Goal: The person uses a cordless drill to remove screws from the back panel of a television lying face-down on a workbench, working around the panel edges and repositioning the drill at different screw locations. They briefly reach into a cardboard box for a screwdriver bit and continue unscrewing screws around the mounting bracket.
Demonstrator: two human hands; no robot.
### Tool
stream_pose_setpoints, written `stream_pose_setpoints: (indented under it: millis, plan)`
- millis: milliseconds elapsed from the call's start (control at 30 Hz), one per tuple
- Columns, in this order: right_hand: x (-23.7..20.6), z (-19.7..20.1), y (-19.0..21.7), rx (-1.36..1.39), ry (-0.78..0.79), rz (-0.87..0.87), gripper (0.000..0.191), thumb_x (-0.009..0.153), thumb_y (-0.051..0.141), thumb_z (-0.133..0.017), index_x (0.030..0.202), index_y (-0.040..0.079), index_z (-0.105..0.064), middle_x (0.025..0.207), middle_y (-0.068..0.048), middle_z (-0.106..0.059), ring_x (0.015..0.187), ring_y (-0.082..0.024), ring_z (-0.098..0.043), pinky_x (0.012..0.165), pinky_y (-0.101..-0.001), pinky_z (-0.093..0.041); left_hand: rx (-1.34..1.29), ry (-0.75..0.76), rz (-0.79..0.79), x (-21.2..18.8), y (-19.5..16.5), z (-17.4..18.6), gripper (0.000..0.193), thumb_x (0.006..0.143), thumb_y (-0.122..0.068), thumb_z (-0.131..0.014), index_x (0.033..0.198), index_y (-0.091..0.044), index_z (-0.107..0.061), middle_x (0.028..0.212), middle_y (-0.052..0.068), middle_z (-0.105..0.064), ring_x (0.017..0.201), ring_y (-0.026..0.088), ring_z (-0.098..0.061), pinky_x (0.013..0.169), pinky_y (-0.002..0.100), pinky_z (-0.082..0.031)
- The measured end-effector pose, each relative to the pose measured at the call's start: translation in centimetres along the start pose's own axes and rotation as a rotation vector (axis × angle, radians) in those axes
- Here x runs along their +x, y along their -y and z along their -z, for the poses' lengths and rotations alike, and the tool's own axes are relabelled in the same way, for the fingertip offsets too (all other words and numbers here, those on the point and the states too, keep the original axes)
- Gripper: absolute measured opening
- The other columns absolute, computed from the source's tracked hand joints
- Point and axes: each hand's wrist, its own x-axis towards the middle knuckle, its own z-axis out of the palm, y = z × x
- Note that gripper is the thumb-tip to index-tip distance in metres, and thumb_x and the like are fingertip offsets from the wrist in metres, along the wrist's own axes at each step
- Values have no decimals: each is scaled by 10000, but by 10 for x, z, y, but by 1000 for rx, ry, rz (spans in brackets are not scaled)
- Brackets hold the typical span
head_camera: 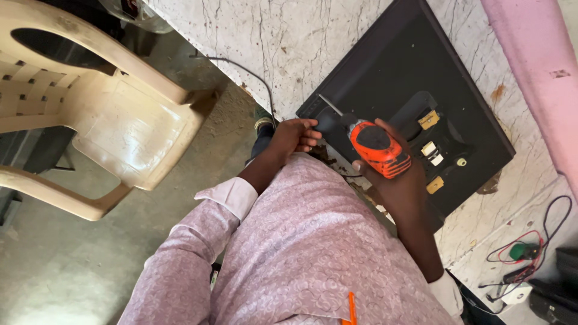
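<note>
Right hand point(394, 174) is wrapped around the orange handle of a screwdriver point(367, 141), forearm entering from 5 o'clock, shaft pointing toward 10 o'clock over the near corner of a black panel point(385, 66). Left hand point(294, 135) is bent at the wrist, fingers curled against that panel's edge, steadying it. The panel lies flat on a white marbled tabletop point(271, 36). A beige plastic chair point(102, 114) stands on the concrete floor point(72, 265) at 9 o'clock; loose wires point(530, 253) lie at 4 o'clock.
</note>
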Motion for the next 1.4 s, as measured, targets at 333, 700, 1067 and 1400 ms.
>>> stream_pose_setpoints:
  millis: [333,700,1067,1400]
  plan:
    - [7,4,2,58,36,-14,764,732,132,-890,1432,113,-584,1198,-42,-740,1040,-113,-684,910,-284,-540,-16,-37,20,-3,3,8,339,1034,-167,-481,1283,10,-629,903,94,-755,657,137,-676,577,290,-560]
    - [0,-1,-3,23,5,59,758,752,139,-904,1435,110,-577,1213,-65,-738,1069,-133,-699,925,-305,-547,-12,-35,-1,1,4,8,333,1038,-167,-484,1271,13,-638,883,99,-757,639,133,-676,553,285,-551]
    - [13,12,9,-46,61,79,741,748,112,-875,1431,140,-589,1259,-65,-735,1133,-158,-708,954,-307,-537,-36,-42,-41,10,7,7,325,1026,-165,-471,1249,5,-637,862,88,-753,642,133,-671,561,285,-548]
    - [36,24,45,-296,139,81,705,742,191,-871,1393,290,-620,1198,-30,-744,1075,-253,-722,880,-358,-554,-176,-233,-252,23,-1,4,316,1040,-265,-511,1187,-42,-681,765,55,-700,592,130,-622,559,305,-546]
